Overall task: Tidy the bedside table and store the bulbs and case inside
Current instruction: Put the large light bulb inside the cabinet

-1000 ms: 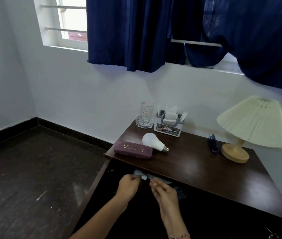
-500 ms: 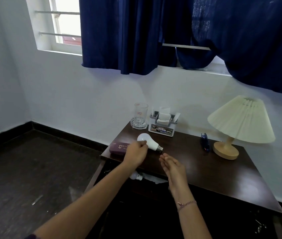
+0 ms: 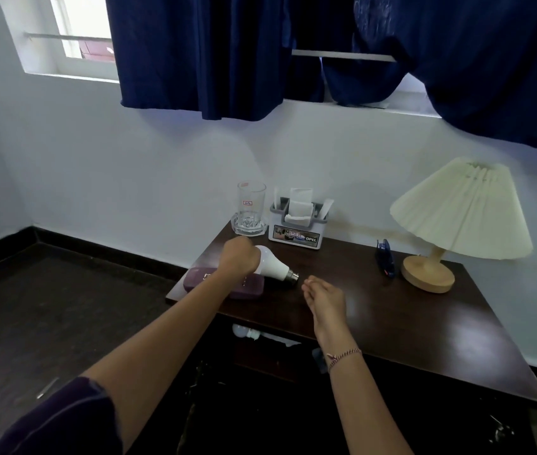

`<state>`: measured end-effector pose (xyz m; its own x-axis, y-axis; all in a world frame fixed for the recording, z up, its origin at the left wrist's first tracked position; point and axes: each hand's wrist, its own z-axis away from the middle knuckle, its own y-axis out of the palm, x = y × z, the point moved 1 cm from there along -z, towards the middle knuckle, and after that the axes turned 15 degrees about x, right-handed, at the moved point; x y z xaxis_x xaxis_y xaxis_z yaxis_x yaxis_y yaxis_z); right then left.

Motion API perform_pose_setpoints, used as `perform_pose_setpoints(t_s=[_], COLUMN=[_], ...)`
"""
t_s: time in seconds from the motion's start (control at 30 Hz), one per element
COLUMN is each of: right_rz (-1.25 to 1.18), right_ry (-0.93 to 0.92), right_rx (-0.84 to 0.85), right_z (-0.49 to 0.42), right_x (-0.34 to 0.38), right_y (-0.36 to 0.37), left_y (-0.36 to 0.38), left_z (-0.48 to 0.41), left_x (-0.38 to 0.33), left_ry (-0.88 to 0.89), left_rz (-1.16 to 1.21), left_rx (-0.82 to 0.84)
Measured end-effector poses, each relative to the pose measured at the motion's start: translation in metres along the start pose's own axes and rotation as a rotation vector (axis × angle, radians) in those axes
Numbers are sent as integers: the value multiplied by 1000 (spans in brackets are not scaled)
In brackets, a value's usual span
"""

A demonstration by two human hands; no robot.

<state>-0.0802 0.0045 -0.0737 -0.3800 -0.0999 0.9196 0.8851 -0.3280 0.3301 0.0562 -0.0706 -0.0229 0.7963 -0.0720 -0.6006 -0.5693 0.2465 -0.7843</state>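
Dark wood forms the bedside table (image 3: 391, 310), with a glass (image 3: 250, 208), a grey organiser (image 3: 296, 229) and a pleated lamp (image 3: 460, 218) along the wall. The white bulb (image 3: 273, 266) lies on its side behind the purple case (image 3: 247, 287). A second bulb (image 3: 242, 331) rests inside, below the top. The left hand (image 3: 239, 257) reaches over the case, fingers closed on the white bulb's globe. The right hand (image 3: 324, 302) hovers beside, fingers loosely together, holding nothing.
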Motion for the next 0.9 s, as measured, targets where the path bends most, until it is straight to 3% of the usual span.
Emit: perform_pose_setpoints(t_s=[0.27,0.9], right_rz=[16,121], right_ry=[7,-137], right_rx=[9,-100], right_z=[-11,31], right_x=[-10,28], right_y=[6,1], left_y=[3,-7], left_z=[-12,50], left_x=[-2,-6], left_ry=[-18,82], left_rz=[-19,306], left_rx=[-10,-111])
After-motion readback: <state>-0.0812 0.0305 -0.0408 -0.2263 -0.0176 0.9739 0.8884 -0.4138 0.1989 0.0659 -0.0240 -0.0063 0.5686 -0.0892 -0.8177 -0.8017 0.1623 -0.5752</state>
